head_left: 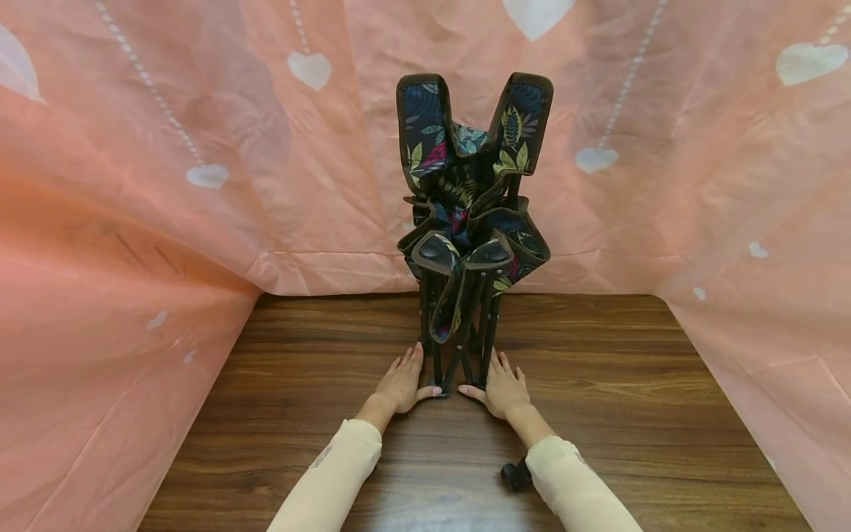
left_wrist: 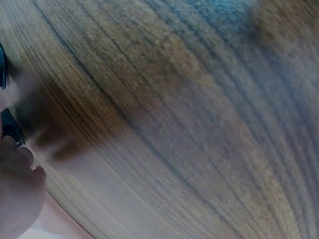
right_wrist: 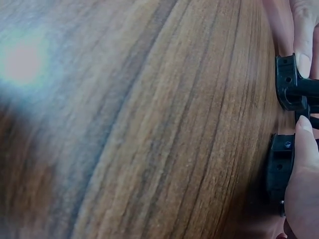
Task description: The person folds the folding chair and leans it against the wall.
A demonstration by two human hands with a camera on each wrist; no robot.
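A folded camping chair [head_left: 468,214] with dark leaf-print fabric stands upright on a wooden table [head_left: 631,384], toward its far edge and midway between left and right, its black legs gathered close together at the base. The left hand [head_left: 402,384] lies at the left of the chair's feet, fingers extended along the legs and thumb pointing toward the base; the right hand [head_left: 503,388] mirrors it on the right side. The two hands are near each other, separated only by the bundled legs. In the right wrist view, fingertips [right_wrist: 303,64] touch the black plastic feet [right_wrist: 289,82]. Pink cloth with white hearts [head_left: 199,170] surrounds the table on the left, far and right sides.
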